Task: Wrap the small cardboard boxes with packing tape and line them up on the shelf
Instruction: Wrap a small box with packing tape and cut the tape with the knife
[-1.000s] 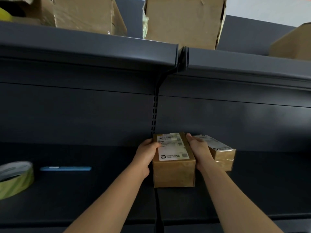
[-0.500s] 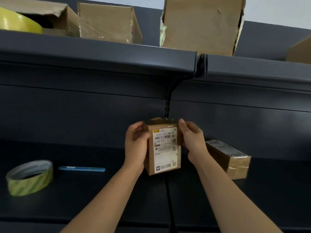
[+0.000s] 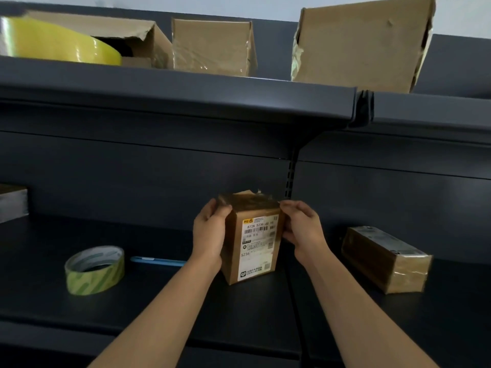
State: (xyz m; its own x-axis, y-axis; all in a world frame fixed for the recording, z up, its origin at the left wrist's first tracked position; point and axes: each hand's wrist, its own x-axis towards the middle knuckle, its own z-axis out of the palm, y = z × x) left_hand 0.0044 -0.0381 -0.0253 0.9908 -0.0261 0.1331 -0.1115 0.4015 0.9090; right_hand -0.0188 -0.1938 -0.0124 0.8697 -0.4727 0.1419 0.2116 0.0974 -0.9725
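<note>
One box (image 3: 252, 243) between left fingers (image 3: 216, 212) and right fingers (image 3: 291, 207)

The labelled box (image 3: 251, 243) is standing on end at mid-shelf, its white shipping label facing forward and glossy tape covering its brown sides. A ragged flap is sticking up at its top rear. The left hand (image 3: 210, 235) and right hand (image 3: 303, 229) are gripping its upper sides. The second box (image 3: 385, 258), tape-wrapped, is lying on its long side on the shelf (image 3: 159, 301), well to the right. The green-striped tape roll (image 3: 94, 269) is lying flat at the left.
</note>
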